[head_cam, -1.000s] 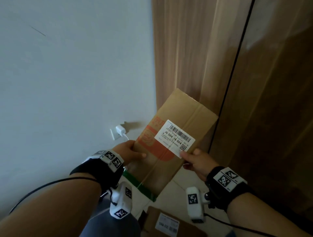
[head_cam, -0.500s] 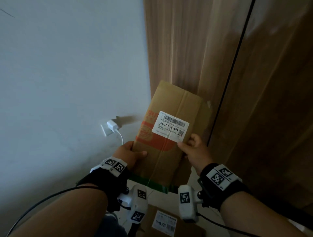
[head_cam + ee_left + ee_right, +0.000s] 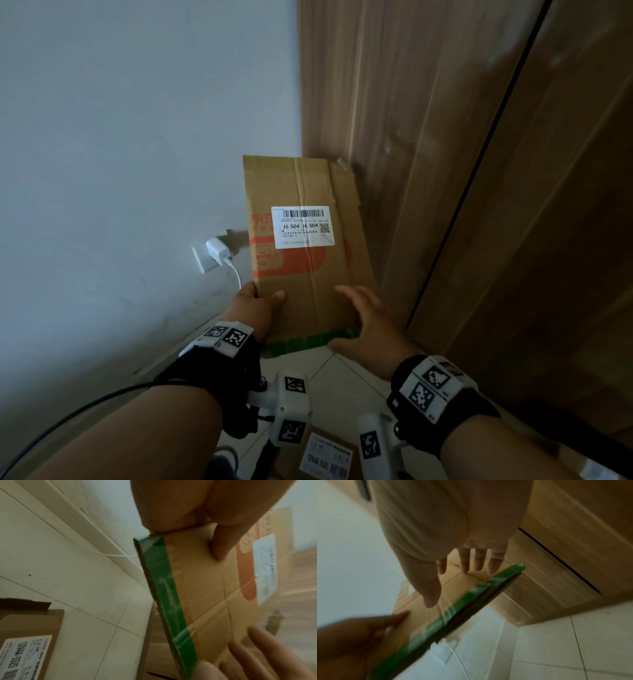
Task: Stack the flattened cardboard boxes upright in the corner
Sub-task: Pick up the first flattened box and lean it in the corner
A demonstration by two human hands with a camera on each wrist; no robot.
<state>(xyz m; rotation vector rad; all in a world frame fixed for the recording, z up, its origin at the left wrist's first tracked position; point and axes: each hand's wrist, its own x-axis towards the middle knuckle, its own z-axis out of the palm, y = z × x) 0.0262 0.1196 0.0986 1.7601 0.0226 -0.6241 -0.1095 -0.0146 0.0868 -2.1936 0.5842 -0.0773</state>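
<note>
Gripping flattened cardboard box (image 3: 301, 246) with left hand (image 3: 255, 308), right hand (image 3: 368, 329) open beside it

The flattened cardboard box (image 3: 305, 246) is plain brown, with an orange-red printed patch across its middle and a white label (image 3: 302, 226) bearing a black barcode, black lettering and a small black square code. A green tape strip (image 3: 308, 342) runs along its lower edge. The wall (image 3: 137, 137) is pale grey-white; the panelling (image 3: 428, 137) is brown with a streaked wood grain and a thin black seam. The charger (image 3: 216, 249) and its cable are white. The floor tiles (image 3: 77, 588) are off-white with dark grout lines. A second brown box (image 3: 325, 459) carries a white label printed black.
</note>
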